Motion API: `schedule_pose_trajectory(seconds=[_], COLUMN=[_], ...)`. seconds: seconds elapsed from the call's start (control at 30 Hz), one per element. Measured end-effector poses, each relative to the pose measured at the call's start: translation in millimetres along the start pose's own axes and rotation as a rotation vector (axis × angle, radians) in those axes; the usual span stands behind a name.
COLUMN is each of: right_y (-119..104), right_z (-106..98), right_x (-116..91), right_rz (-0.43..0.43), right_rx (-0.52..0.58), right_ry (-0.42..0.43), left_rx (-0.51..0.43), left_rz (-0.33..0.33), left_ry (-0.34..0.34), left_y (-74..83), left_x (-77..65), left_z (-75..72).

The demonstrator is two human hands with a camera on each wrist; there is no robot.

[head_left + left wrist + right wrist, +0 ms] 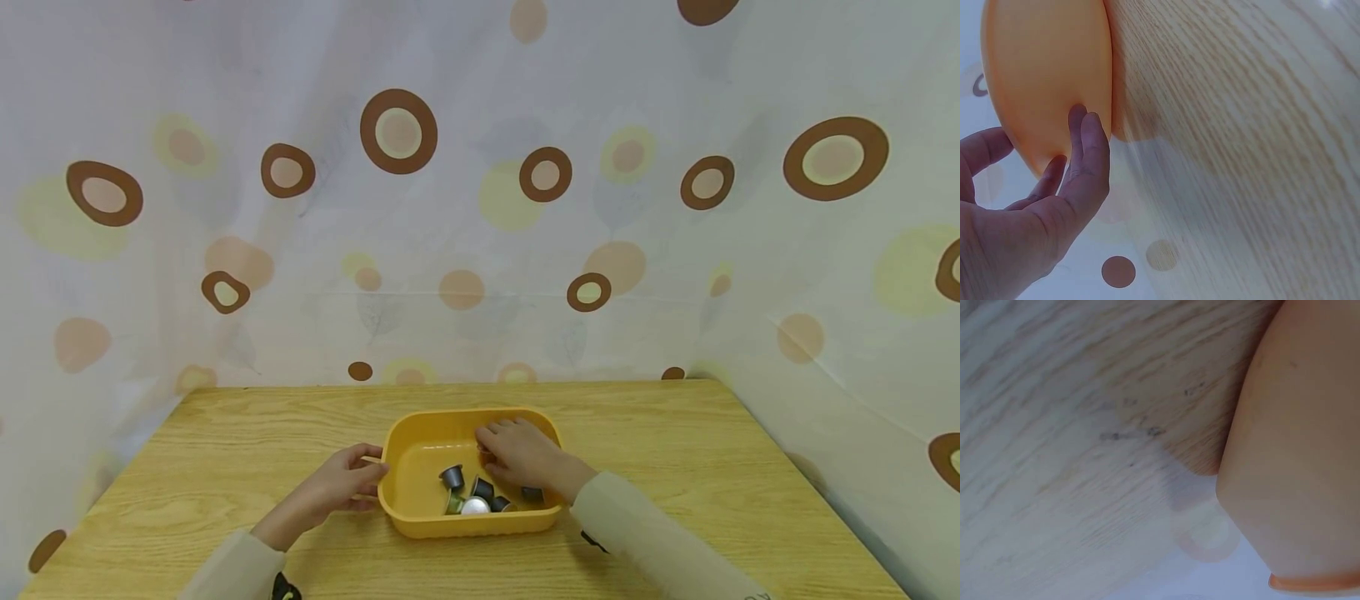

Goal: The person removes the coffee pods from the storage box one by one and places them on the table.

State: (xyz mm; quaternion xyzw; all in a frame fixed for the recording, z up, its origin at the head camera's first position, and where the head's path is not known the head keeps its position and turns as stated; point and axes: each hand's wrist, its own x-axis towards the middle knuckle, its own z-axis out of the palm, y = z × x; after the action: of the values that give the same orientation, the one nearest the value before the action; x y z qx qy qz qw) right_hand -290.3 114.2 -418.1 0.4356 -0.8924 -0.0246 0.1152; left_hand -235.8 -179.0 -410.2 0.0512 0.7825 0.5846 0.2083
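In the head view a yellow plastic basin (pixel 420 527) stands on the wooden table. At its left end my left hand (pixel 341 483) grips the rim, thumb on the edge and fingers against the outer wall (pixel 1047 69). My right hand (pixel 525 454) reaches inside near the back right, fingers bent downward. Something brownish shows by its fingertips, too small and shaded to make out. Several coffee capsules lie toward the front: a dark grey one (pixel 452 477), a green one (pixel 453 503), a silver-white one (pixel 475 506) and black ones, including one (pixel 532 495) under the right wrist.
Light wood tabletop (pixel 285 433) surrounds the basin. A white patterned cloth (pixel 465 208) hangs behind and along both sides of the table. The right wrist view shows the basin's outer wall (pixel 1297 456) and tabletop, with the right hand out of sight.
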Motion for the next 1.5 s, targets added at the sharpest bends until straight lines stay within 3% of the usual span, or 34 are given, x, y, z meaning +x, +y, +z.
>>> schedule_pose_trajectory(seconds=[0.63, 1.5], right_y=[2.1, -0.2], right_z=[-0.5, -4.5], right_x=[-1.2, 0.3], right_rz=[-0.041, -0.026], right_rx=[-0.054, -0.045], right_ry=[0.059, -0.012], left_rx=[0.014, 0.019], left_rz=[-0.009, -0.009], left_ry=[0.011, 0.007], left_y=[-0.9, -0.3], left_x=[0.1, -1.9], left_z=[-0.7, -0.5])
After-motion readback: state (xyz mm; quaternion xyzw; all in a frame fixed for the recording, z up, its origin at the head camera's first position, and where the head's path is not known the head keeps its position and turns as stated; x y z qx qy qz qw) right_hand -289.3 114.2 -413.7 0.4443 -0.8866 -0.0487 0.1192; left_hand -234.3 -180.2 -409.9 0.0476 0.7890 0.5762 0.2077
